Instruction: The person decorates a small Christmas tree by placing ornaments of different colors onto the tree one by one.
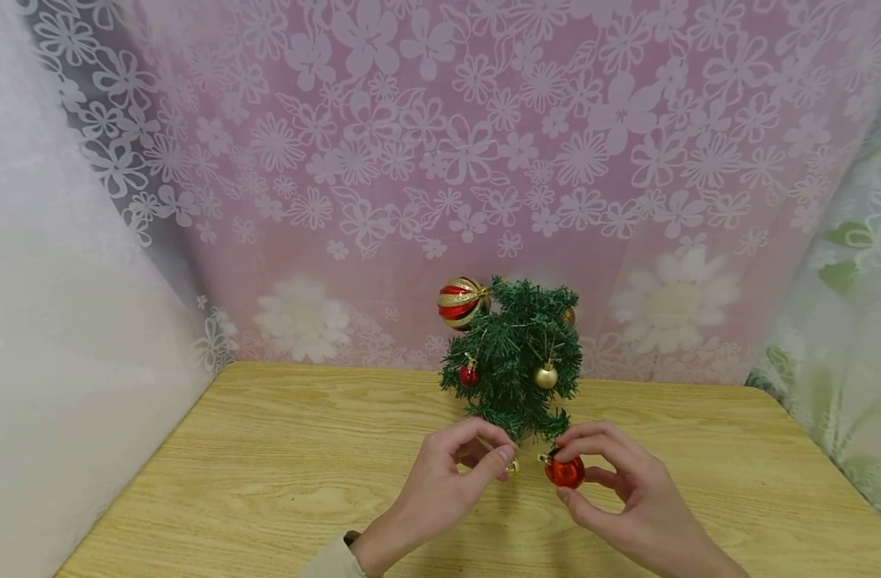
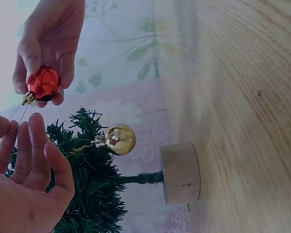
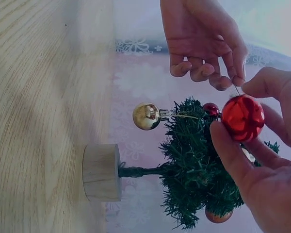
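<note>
My right hand (image 1: 639,490) holds a shiny red Christmas bauble (image 1: 566,474) by its sides, between thumb and fingers. From its gold cap runs a thin thread loop (image 2: 24,115), whose far end my left hand (image 1: 444,474) pinches between thumb and forefinger. Both hands are in front of a small artificial Christmas tree (image 1: 513,345). A gold bauble (image 2: 120,139) hangs low on the tree; in the head view my left fingers partly cover it. The tree's round wooden base (image 3: 102,172) stands on the table, hidden from the head view.
More baubles hang on the tree: a large red-and-gold striped one (image 1: 460,303), a small dark red one (image 1: 468,375) and a pale gold one (image 1: 546,376). The wooden table (image 1: 303,449) ends at a pink floral curtain (image 1: 412,201) behind the tree.
</note>
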Demonstrator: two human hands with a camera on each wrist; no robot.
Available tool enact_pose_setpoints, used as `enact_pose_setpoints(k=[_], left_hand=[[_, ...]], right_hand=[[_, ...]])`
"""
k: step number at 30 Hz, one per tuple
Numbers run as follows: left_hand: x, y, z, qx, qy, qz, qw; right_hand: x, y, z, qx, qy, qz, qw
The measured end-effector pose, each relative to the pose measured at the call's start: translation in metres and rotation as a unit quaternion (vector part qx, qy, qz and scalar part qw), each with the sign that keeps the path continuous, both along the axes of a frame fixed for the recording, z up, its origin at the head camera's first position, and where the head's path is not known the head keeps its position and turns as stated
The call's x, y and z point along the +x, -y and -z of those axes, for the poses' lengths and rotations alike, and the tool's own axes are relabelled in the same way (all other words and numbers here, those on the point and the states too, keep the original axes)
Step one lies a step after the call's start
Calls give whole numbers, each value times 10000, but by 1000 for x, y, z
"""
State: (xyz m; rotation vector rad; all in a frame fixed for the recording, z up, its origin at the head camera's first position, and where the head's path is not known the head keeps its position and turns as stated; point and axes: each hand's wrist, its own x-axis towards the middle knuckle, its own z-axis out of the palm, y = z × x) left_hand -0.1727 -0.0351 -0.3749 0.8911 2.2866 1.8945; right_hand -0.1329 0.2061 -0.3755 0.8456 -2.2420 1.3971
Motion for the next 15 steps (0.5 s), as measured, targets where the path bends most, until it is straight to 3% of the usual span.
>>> enact_pose_setpoints(k=[6, 15], left_hand=[[2, -2, 1, -4, -108, 142, 9998], [3, -2, 2, -78, -158, 235, 9996]], right_hand=[[0, 8, -2, 232, -564, 406, 9973], [-2, 9, 0, 476, -948, 235, 9941]])
